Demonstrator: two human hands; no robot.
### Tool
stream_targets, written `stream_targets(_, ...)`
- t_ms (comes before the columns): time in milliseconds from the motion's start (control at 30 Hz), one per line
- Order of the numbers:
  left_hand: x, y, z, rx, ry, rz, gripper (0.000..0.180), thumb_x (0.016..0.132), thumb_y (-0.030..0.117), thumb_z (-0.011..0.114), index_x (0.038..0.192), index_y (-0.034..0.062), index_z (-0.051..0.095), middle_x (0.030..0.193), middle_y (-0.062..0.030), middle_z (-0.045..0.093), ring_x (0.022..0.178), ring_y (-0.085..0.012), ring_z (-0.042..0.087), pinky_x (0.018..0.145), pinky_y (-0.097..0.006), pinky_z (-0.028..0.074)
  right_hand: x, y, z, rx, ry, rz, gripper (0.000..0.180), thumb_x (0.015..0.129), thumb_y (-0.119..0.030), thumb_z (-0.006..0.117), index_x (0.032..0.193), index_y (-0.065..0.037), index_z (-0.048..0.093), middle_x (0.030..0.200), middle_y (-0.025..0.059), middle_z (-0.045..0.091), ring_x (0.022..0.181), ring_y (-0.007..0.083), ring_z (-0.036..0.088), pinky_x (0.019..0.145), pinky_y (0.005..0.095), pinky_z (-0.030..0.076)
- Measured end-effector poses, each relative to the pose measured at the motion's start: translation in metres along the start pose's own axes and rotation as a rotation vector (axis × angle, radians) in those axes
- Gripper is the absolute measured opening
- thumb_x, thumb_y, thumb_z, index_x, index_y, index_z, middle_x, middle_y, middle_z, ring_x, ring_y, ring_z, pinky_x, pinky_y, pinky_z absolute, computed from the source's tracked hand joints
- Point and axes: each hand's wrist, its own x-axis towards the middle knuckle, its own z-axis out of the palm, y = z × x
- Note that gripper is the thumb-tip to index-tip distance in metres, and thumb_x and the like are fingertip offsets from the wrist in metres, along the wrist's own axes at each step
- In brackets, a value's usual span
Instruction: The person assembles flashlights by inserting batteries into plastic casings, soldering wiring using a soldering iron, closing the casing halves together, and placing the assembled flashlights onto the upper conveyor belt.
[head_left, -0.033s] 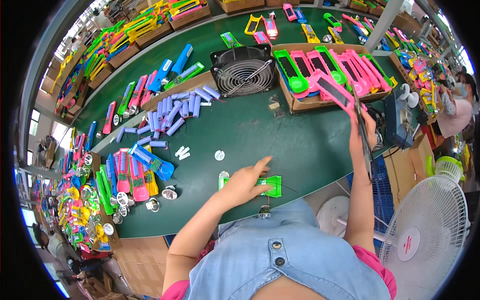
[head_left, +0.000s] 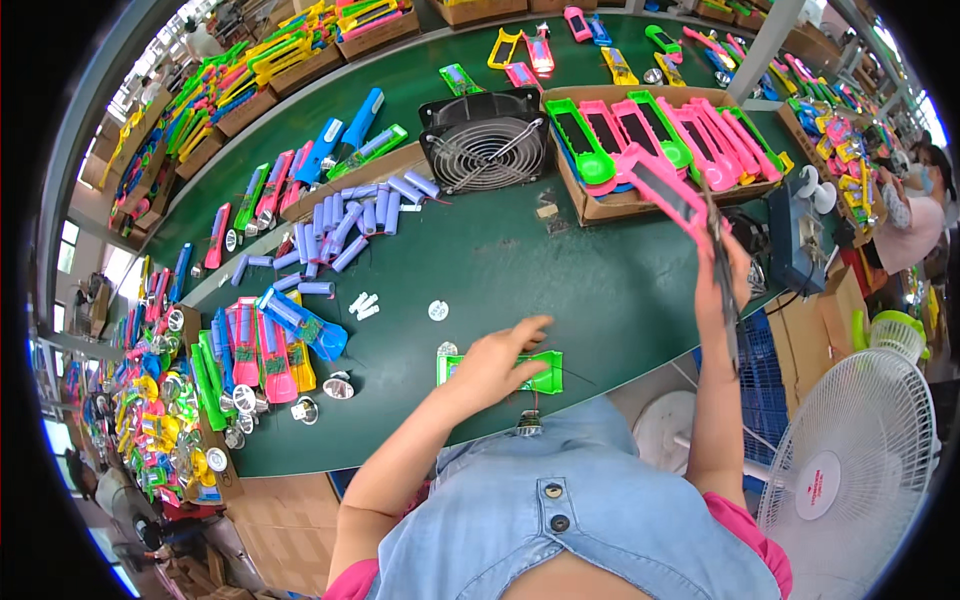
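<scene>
My left hand (head_left: 492, 362) lies over a green plastic flashlight casing (head_left: 546, 372) near the table's front edge, with thumb and fingers apart. A thin wire runs off the casing, and a round lamp head (head_left: 529, 424) hangs from it by a red wire over the edge. At the right, my right hand (head_left: 728, 268) is closed around a long, thin dark tool (head_left: 727, 300) whose exact kind I cannot make out. Its fingers also meet the lower end of a pink flashlight casing (head_left: 662, 192) with a dark panel, tilted over the front of a cardboard box (head_left: 640, 208).
Purple battery cells (head_left: 335, 225) are heaped at left centre, near filled casings (head_left: 275, 350) and reflectors (head_left: 338, 385). A black fan (head_left: 485, 145) stands at the back. Right of the box sits a dark blue device (head_left: 797, 240); a white fan (head_left: 850, 440) stands off the table.
My right hand has shifted slightly with the tool, and the pink casing has dropped a little. My left hand has moved slightly rightward over the green casing.
</scene>
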Motion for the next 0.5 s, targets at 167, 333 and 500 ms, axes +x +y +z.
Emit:
stream_targets(167, 0.007, -0.010, 0.021, 0.353, -0.007, 0.441, 0.023, 0.073, 0.010, 0.062, 0.095, 0.0030, 0.060, 0.108, -0.0107, 0.057, 0.099, -0.0306, 0.055, 0.081, -0.038, 0.045, -0.074, -0.015, -0.007, 0.001, -0.290, 0.065, 0.026, 0.078, 0.001, 0.060, 0.103, -0.002, 0.057, 0.095, 0.0121, 0.062, 0.092, 0.0231, 0.060, 0.081, 0.0291, 0.045)
stream_targets(333, -0.003, 0.002, 0.024, -0.023, 0.368, 0.450, 0.016, 0.075, -0.002, 0.058, 0.091, -0.0003, 0.063, 0.105, -0.0141, 0.056, 0.097, -0.0231, 0.056, 0.084, -0.033, 0.045, -0.103, -0.023, 0.008, 0.177, -0.516, -0.184, 0.027, 0.074, 0.000, 0.056, 0.101, -0.002, 0.057, 0.101, 0.0127, 0.061, 0.094, 0.0275, 0.061, 0.086, 0.0384, 0.047)
stream_targets(500, -0.023, -0.004, 0.018, -0.709, 0.686, 0.033, 0.015, 0.079, -0.005, 0.057, 0.092, -0.0019, 0.063, 0.097, -0.0131, 0.056, 0.083, -0.0145, 0.059, 0.075, -0.028, 0.049, -0.100, -0.040, 0.008, 0.478, -0.778, -0.134, 0.037, 0.072, -0.004, 0.062, 0.108, -0.008, 0.053, 0.094, 0.0103, 0.064, 0.087, 0.0259, 0.062, 0.092, 0.0435, 0.042)
